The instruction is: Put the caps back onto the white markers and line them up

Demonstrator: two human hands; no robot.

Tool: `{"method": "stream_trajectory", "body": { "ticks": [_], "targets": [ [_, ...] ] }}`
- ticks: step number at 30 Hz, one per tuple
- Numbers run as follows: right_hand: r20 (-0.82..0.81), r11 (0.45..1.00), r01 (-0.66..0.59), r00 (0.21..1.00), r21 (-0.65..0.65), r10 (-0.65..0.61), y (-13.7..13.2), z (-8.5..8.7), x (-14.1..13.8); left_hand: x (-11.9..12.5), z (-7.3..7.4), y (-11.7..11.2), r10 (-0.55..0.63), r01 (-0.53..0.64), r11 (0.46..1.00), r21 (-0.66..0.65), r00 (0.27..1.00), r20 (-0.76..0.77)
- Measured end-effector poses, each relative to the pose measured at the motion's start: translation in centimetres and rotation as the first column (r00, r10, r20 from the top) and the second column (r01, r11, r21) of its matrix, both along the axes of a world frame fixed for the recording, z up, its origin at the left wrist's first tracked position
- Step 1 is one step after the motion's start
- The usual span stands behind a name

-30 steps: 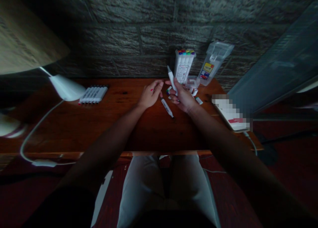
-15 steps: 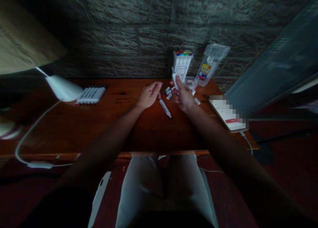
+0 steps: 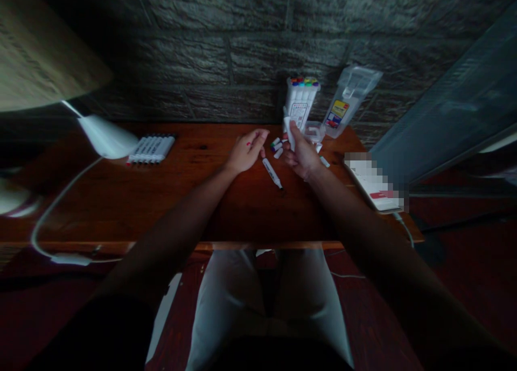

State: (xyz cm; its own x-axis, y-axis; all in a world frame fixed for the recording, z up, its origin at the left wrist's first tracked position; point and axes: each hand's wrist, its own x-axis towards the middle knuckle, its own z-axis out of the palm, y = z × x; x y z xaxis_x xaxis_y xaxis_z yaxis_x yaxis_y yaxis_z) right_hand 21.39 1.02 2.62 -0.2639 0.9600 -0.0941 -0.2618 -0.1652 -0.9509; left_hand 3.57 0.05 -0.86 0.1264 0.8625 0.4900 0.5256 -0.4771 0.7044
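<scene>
My right hand (image 3: pixel 302 154) is closed around a white marker (image 3: pixel 290 127), which points up and away from me, its lower part hidden by the fingers. To its left, my left hand (image 3: pixel 246 150) hovers low over the table with curled fingers and a red mark on its back. One finger of it is at the upper end of a white marker (image 3: pixel 272 173) with a dark tip; whether it grips that end is unclear. Small loose caps (image 3: pixel 277 145), some with coloured ends, lie between the hands. A pale cap-like piece (image 3: pixel 325 161) rests right of my right wrist.
Behind my right hand stands a case of colour-topped markers (image 3: pixel 302 96), beside an open clear plastic case (image 3: pixel 343 102). A row of markers (image 3: pixel 152 148) lies at left near a lamp base (image 3: pixel 107 138). A white device (image 3: pixel 374 185) with a cable sits on the right edge.
The view has shifted slightly, so things on the table appear a little higher and further right. Both hands keep nearly the same pose, with the marker still in my right hand.
</scene>
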Motion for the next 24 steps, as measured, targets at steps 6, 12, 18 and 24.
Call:
{"method": "stream_trajectory", "body": {
  "ticks": [6, 12, 18, 24],
  "targets": [
    [0.122, 0.994, -0.079, 0.990, 0.069, 0.070, -0.3, -1.0, -0.6, 0.1, 0.3, -0.1, -0.009, 0.009, 1.000, 0.004, 1.000, -0.027],
    [0.194, 0.991, -0.054, 0.981, 0.124, 0.029, -0.9, -1.3, -0.9, 0.1, 0.3, -0.1, 0.005, -0.005, 1.000, 0.022, 1.000, -0.031],
    [0.232, 0.983, -0.030, 0.973, 0.179, -0.012, -0.8, -0.9, -0.8, 0.0, 0.2, 0.0, -0.009, 0.009, 1.000, 0.010, 0.999, -0.037],
    [0.220, 0.992, -0.006, 0.975, 0.127, -0.022, -0.7, -0.5, -0.7, 0.1, 0.4, -0.1, 0.004, -0.004, 1.000, -0.027, 1.000, -0.028]
  ]
}}
